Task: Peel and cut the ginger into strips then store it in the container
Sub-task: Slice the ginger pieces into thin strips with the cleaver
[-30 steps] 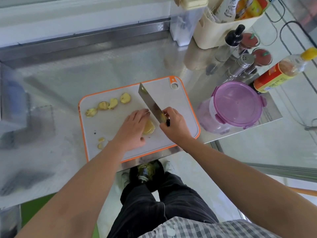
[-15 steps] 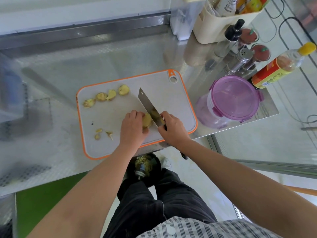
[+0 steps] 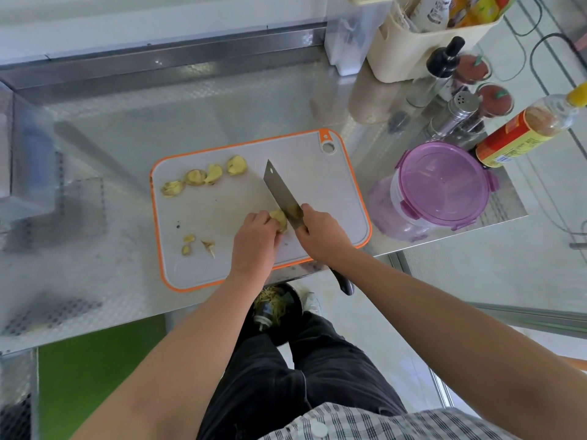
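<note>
A yellow ginger piece lies on the white, orange-rimmed cutting board. My left hand holds it down with curled fingers. My right hand grips the knife near the base of its blade, and the blade rests against the ginger's right side. Several ginger slices lie along the board's far left. A few small scraps sit at its near left. The container with a purple lid stands closed to the right of the board.
Behind the container stand a sauce bottle, a metal shaker, a dark-capped bottle and a cream caddy. The steel table's front edge runs just below the board. A bin sits on the floor by my legs.
The ginger and both hands have shifted toward the board's near edge. The blade has come down beside the ginger. The camera view has tilted a little.
</note>
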A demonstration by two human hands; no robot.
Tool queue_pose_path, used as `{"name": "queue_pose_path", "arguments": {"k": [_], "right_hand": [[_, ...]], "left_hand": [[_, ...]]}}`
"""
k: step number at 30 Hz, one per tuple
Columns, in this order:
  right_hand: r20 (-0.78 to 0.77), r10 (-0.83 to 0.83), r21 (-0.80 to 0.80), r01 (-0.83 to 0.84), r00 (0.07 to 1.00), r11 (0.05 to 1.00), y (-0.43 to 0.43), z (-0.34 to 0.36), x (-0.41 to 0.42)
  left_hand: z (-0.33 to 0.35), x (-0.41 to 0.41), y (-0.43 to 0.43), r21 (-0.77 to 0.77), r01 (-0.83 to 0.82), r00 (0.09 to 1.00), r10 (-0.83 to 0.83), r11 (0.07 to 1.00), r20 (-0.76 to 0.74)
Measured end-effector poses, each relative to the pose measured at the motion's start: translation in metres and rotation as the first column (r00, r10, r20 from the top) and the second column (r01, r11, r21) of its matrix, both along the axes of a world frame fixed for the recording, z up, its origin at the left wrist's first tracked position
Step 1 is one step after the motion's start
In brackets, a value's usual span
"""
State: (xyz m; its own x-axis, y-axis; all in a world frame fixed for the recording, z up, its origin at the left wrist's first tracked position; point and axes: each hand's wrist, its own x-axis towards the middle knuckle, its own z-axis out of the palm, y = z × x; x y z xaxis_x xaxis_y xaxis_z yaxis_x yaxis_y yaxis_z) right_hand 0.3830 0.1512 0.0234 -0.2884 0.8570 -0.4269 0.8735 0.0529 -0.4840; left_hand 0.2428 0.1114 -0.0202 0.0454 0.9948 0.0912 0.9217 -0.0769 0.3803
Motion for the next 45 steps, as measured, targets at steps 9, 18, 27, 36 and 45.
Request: {"name": "queue_pose_path", "arguments": {"k": [9, 18, 27, 36, 45], "right_hand": [[0.097, 0.171, 0.099, -0.180, 0.980, 0.979, 0.007, 0.012, 0.005], [0.156, 0.225, 0.102, -0.242, 0.962, 0.965, 0.009, 0.019, 0.007], [0.199, 0.267, 0.099, -0.291, 0.943, 0.952, 0.011, 0.021, 0.010], [0.177, 0.255, 0.072, -0.271, 0.951, 0.960, 0.012, -0.002, 0.007], [0.075, 0.249, 0.179, -0.259, 0.966, 0.949, 0.018, -0.003, 0.017]], "left_hand": [[0.001, -0.002, 0.003, 0.015, 0.050, 0.999, -0.049, 0.999, -0.021], [0.004, -0.002, 0.003, 0.027, 0.060, 0.997, -0.059, 0.998, -0.045], [-0.002, -0.005, 0.004, 0.047, 0.075, 0.997, -0.074, 0.996, -0.028], [-0.008, -0.007, 0.006, 0.056, 0.078, 0.997, -0.079, 0.995, 0.017], [-0.008, -0.009, 0.005, 0.023, 0.065, 0.998, -0.066, 0.998, 0.021]]}}
